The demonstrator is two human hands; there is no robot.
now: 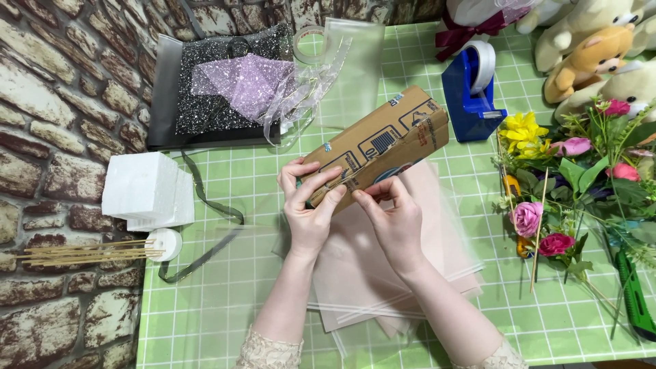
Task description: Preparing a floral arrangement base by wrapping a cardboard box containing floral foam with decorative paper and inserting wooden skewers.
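A long brown cardboard box (389,140) with blue printed drawings is held tilted above the table, its far end pointing up and to the right. My left hand (309,208) grips its near end from the left. My right hand (393,219) pinches the same end from below and to the right. Beneath both hands lies a stack of pale pink and clear sheets (383,287) on the green checked tablecloth (225,301).
White foam blocks (147,188), wooden skewers (89,253) and a dark ribbon (212,232) lie at left. Glittery fabric (232,85) and a tape roll (309,42) are at the back. A blue tape dispenser (471,89), artificial flowers (574,184), plush toys (594,48) and a green cutter (635,301) fill the right.
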